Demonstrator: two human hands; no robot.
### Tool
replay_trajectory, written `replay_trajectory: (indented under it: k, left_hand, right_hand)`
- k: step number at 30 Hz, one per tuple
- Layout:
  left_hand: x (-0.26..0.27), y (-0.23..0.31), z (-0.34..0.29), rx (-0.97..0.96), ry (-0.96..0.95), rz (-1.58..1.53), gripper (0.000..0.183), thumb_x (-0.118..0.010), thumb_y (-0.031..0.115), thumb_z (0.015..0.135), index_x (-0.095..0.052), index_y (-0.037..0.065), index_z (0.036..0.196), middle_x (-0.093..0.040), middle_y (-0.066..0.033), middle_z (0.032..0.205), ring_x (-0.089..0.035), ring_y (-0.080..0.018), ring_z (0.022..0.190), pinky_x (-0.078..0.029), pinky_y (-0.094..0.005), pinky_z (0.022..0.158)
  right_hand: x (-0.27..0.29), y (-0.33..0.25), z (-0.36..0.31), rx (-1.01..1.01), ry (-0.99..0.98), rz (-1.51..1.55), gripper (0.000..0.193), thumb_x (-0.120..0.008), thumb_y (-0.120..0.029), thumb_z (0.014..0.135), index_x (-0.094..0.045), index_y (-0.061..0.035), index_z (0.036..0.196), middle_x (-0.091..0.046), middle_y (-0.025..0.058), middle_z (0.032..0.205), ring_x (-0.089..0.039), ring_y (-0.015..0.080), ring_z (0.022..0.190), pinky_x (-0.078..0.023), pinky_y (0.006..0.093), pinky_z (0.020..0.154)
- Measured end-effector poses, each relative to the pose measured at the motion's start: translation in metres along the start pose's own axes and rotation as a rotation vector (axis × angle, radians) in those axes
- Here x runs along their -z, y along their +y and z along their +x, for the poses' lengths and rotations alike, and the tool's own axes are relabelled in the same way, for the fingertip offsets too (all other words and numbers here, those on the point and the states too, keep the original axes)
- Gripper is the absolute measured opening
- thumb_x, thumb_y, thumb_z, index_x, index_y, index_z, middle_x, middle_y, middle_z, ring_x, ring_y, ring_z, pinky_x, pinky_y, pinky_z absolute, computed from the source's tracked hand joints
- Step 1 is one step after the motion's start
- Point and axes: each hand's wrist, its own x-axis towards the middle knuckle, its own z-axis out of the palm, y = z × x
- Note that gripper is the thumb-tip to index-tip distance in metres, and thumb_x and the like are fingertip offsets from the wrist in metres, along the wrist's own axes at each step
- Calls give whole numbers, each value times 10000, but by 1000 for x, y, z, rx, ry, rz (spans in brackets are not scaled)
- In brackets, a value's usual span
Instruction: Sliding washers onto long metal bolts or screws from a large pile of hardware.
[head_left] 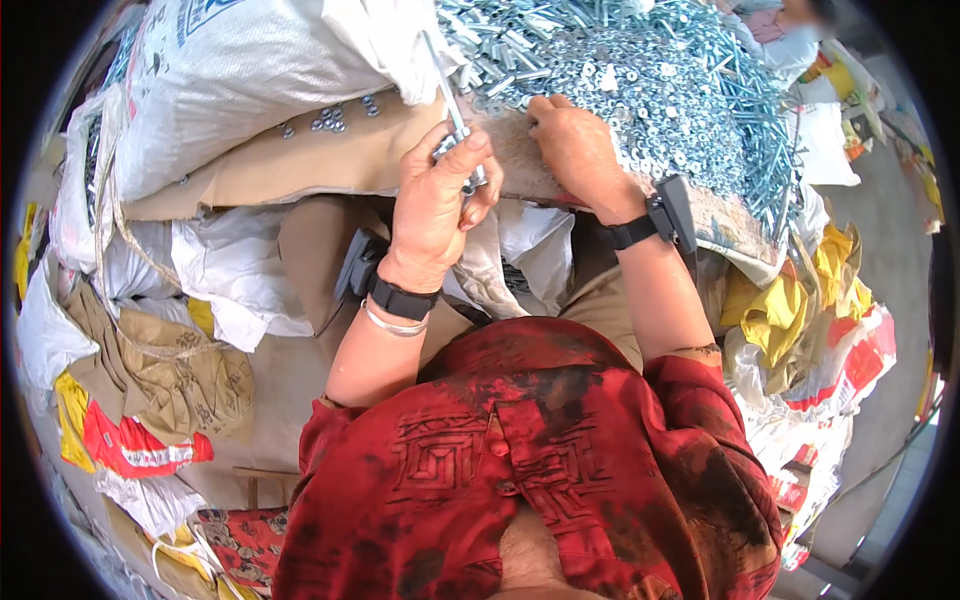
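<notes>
- Rod-like bolt [449,88], thin and bright, stands out of the left hand [428,205]; its long axis slants from the upper left, beside the white woven sack [235,95], down and slightly rightward into the fingers.
- Left hand is closed around the bolt's lower part, thumb laid across it; thicker metal pieces [475,180] show between the fingers, though how many there are I cannot tell.
- Right hand [578,148] is apart from the left, reaching to the near left edge of the loose washers [650,115], fingers bent down; whether they pinch anything I cannot tell.
- Key relation: the bolt lies to the right hand's left, with a narrow gap between the hands; the right hand is the nearer one to the washers, which spread beyond it and to its right.
- Metal sleeves [495,55] lie heaped beyond both hands, and long thin bolts [755,165] line the heap's right side.
- A few loose nuts [328,122] rest on the brown sheet [350,155], left of the bolt and against the sack's lower edge.
- Black wristbands [402,298] circle both wrists.
</notes>
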Motion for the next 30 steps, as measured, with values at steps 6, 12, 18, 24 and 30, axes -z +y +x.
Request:
replay_trajectory:
  k: [6,12,18,24,30]
  left_hand:
    - [-3,-1,0,44,-20,378,223,-720,238,907,-590,64,857,-562,4,603,-499,-62,478,-341,-218,414]
    - [-12,-19,-7,-197,-255,1390,184,-707,166,832,-596,31,888,-525,-208,651,-575,-407,653,-435,-444,587]
    - [-22,-27,-6,-386,-363,1486,196,-720,181,822,-603,40,893,-600,-180,764,-604,-418,748,-454,-465,609]
    - [-21,-32,0,-526,-387,1489,181,-738,142,799,-600,49,870,-568,-141,751,-592,-375,710,-447,-443,590]
    - [-18,-34,4,-338,-353,1131,190,-716,115,865,-556,20,829,-482,-64,661,-487,-200,608,-397,-337,556]
  right_hand:
    - [12,4,-9,-5,114,71,111,-597,-69,875,-573,-22,973,-653,158,851,-670,325,720,-533,422,592]
    - [81,23,-60,-272,61,1299,56,-623,-44,927,-608,10,936,-601,37,724,-571,100,573,-469,230,484]
    - [89,43,-90,-309,53,1324,105,-649,-58,926,-667,27,984,-605,38,720,-567,97,559,-465,224,455]
    - [86,54,-85,-409,-44,1669,207,-714,-158,895,-678,21,993,-605,51,656,-544,118,513,-379,233,410]
    - [84,65,-44,-271,-72,1533,428,-715,-266,892,-619,68,1141,-644,61,770,-576,104,549,-428,215,457]
